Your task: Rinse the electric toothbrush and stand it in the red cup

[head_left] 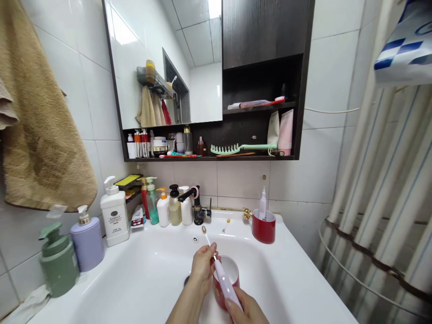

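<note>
A pale pink electric toothbrush (224, 281) slants over the sink (145, 279), its brush head pointing up and away from me. My right hand (248, 308) is closed around the lower handle. At the neck, just above the handle, the fingers of my left hand (202, 267) pinch the brush. Below the toothbrush is a red cup (236, 281) with a white inside, partly hidden by the handle and my hands. I cannot tell whether my left hand touches the cup.
A black faucet (197, 204) stands at the sink's back edge. To its left are several pump bottles (164, 209); a second red cup (263, 229) holding a pale device sits at the back right. Above hangs a mirror cabinet (259, 36). White pipes (381, 202) run along the right.
</note>
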`<state>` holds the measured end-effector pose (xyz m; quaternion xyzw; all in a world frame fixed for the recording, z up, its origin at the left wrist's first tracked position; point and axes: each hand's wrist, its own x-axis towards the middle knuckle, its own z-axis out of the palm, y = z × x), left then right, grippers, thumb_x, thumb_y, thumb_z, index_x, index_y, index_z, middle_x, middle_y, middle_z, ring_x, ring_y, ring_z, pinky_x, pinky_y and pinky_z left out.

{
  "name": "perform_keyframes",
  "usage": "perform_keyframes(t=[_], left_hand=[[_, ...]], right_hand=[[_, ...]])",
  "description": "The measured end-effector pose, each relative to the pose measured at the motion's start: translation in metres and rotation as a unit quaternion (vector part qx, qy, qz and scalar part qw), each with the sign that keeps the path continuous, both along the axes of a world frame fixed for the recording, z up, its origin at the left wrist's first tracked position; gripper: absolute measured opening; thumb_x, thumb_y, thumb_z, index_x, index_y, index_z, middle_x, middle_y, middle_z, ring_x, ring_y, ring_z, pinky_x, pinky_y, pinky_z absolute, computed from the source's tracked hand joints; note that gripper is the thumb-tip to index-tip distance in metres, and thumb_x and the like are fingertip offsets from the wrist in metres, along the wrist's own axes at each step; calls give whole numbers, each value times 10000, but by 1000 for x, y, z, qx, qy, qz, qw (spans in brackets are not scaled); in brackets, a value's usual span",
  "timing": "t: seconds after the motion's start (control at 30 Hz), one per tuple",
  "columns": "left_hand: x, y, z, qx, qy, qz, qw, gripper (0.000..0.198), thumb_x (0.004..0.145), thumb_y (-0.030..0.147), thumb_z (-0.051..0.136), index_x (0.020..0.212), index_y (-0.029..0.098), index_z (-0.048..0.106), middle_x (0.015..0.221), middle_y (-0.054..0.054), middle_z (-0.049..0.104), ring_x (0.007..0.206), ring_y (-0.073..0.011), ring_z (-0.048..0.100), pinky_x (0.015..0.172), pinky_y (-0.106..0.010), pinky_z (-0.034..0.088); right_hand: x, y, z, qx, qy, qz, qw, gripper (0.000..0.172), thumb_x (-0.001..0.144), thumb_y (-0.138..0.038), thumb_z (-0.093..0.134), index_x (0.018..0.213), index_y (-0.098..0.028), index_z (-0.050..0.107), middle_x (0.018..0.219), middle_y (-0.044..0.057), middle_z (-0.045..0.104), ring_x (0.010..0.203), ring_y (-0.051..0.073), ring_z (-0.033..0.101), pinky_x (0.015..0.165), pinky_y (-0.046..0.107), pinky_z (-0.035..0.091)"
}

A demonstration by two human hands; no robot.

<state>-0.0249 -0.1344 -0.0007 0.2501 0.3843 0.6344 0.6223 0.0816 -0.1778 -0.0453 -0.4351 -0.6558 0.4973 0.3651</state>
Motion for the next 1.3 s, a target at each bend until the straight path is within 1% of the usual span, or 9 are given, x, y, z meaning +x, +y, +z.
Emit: perform_keyframes(t=[0.23, 0.37, 0.57, 0.73, 0.9, 1.0, 1.13, 1.23, 1.3], left_hand=[[9, -6, 1, -24, -10, -28, 999, 201, 585, 278, 570, 542, 132, 439, 440, 21, 459, 406, -67, 462, 439, -178, 358], [16, -10, 3, -10, -43, -47, 998, 202, 593, 294, 559, 564, 139, 433, 446, 19, 465, 418, -80, 473, 473, -203, 375], [16, -13, 6, 3, -35, -60, 998, 222, 600, 319, 546, 557, 140, 422, 461, 7, 480, 438, -93, 484, 489, -220, 380], [15, -13, 6, -10, -36, -62, 997, 209, 621, 301, 528, 551, 141, 415, 461, 6, 482, 441, -91, 488, 509, -225, 389], [16, -13, 8, -7, -21, -64, 998, 194, 626, 291, 519, 550, 144, 417, 455, 9, 482, 427, -89, 484, 508, -229, 388], [15, -13, 10, -4, -30, -73, 997, 194, 626, 278, 518, 537, 146, 408, 442, 17, 470, 423, -86, 481, 517, -229, 390], [14, -13, 12, 4, -38, -76, 996, 184, 650, 266, 491, 538, 147, 407, 452, 17, 469, 421, -84, 480, 525, -232, 394], [14, -14, 13, -7, -55, -85, 995, 173, 649, 252, 494, 542, 146, 409, 450, 20, 460, 427, -84, 481, 529, -233, 397], [13, -14, 13, -5, -53, -79, 995, 178, 648, 265, 495, 543, 143, 417, 453, 17, 461, 433, -87, 484, 535, -238, 401]], right_hand=[[-1, -3, 5, -39, 16, -9, 999, 391, 634, -495, 366, 701, -118, 445, 429, -40, 410, 350, 56, 354, 379, 192, 280], [-2, -4, 8, -54, 42, -21, 997, 386, 626, -488, 378, 722, -118, 434, 421, -54, 387, 325, 50, 337, 351, 188, 272], [-2, -4, 9, -39, 27, -39, 998, 359, 640, -461, 384, 753, -123, 425, 433, -55, 397, 329, 51, 351, 337, 182, 272], [1, -4, 10, -71, 69, 28, 995, 403, 627, -548, 331, 647, -148, 375, 432, -54, 406, 293, 40, 358, 324, 181, 263], [1, -5, 12, -67, 60, 12, 996, 410, 600, -556, 387, 697, -158, 381, 444, -60, 403, 325, 59, 390, 333, 185, 274], [0, -5, 14, -95, 102, 50, 989, 412, 616, -577, 338, 641, -165, 355, 420, -69, 391, 284, 41, 358, 322, 180, 259], [-1, -6, 15, -102, 123, 46, 986, 417, 582, -578, 397, 650, -170, 346, 431, -76, 396, 285, 31, 355, 317, 170, 265], [-2, -8, 15, -151, 169, 84, 970, 438, 580, -605, 361, 617, -170, 339, 431, -70, 403, 283, 27, 369, 307, 156, 247], [-2, -9, 17, -158, 176, 93, 967, 442, 579, -610, 357, 600, -169, 345, 423, -69, 402, 277, 28, 369, 298, 152, 228]])
